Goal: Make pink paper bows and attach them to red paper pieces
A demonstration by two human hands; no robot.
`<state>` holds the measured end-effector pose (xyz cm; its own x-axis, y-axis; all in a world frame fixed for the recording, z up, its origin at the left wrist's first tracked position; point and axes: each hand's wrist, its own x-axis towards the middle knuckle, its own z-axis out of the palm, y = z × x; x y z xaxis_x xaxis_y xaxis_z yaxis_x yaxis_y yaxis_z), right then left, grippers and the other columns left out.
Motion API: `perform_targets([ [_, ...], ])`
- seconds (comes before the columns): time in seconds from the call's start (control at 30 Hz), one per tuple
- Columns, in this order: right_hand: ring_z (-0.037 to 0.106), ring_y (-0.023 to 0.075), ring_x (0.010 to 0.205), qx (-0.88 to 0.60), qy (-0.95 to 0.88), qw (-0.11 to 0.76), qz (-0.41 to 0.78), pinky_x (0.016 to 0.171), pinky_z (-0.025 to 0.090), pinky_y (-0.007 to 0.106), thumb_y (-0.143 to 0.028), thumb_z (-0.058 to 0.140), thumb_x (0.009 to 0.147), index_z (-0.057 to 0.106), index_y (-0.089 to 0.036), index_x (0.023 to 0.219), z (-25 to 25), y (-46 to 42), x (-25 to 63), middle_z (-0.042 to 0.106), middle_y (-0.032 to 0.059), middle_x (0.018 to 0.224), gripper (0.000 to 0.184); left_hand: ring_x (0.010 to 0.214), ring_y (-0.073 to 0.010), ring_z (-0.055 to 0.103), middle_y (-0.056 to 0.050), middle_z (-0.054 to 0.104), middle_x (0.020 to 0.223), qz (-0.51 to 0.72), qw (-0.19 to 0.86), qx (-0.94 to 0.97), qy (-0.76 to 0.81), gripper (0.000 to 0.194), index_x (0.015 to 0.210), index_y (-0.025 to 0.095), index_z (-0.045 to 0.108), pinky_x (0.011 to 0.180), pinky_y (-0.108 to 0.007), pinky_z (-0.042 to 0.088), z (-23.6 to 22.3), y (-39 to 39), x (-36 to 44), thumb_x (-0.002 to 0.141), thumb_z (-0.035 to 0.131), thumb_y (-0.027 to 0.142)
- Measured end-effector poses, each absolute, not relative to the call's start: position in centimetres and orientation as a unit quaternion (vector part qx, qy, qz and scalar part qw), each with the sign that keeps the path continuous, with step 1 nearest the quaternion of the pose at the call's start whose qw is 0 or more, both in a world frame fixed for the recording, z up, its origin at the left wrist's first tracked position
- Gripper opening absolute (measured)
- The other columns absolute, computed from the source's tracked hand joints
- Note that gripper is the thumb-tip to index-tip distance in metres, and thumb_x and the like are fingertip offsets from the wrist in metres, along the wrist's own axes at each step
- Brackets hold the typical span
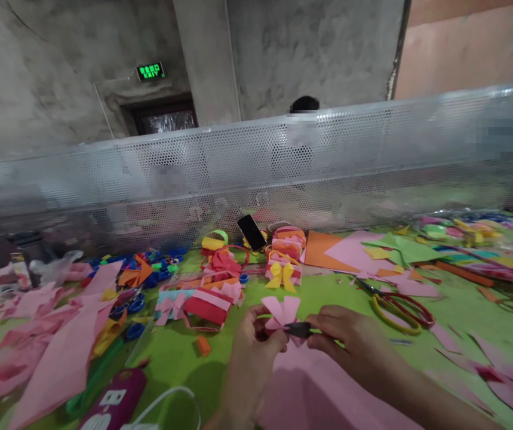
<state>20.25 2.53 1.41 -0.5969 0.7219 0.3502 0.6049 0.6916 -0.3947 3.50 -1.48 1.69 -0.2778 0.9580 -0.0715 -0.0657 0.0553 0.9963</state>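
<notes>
Pinched in the fingers of my left hand point(258, 337) is a pink paper bow point(285, 310), its petal-like loops fanned upward. My right hand point(346, 334) is closed on a small black tapered tool point(298, 329), whose narrow end touches the middle of the bow; its exact kind I cannot make out. Beneath both hands lies a large pink sheet point(319, 394). Just beyond them sit small paper bags: a red one with a pink band point(206, 307) and one with a yellow bow point(282, 276). An orange piece point(203, 345) rests left of my left hand.
Scissors with yellow and red handles point(402, 310) lie to the right. Pink paper strips point(65, 352) cover the left side, near a purple device point(119, 397) and a white cable point(171, 391). A phone point(251, 233) leans before the perforated metal screen point(220, 161); a person sits behind it.
</notes>
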Motion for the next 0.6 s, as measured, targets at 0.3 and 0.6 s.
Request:
perform_targets([
  [0.3,0.055,0.0139,0.065,-0.383,-0.87,0.258,0.175,0.055,0.034,0.022,-0.028,0.052,0.086,0.067,-0.023,0.076,1.74,2.38,20.16,0.059,0.0002,0.067,0.019,0.057,-0.0126,0.054,-0.003,0.065,0.068,0.568,0.46,0.382,0.565,0.035,0.091,0.013,0.058,0.054,-0.024,0.043,1.95,-1.51,3.73,0.055,0.062,0.012],
  [0.6,0.043,0.0101,0.051,-0.381,-0.836,0.296,0.261,0.048,0.028,0.022,-0.035,0.044,0.086,0.057,-0.017,0.056,1.61,2.69,19.93,0.047,-0.0016,0.052,0.037,0.059,-0.0125,0.054,-0.002,0.065,0.068,0.564,0.467,0.389,0.559,0.033,0.088,0.014,0.06,0.056,-0.023,0.042,2.35,-1.76,3.86,0.056,0.059,0.01],
])
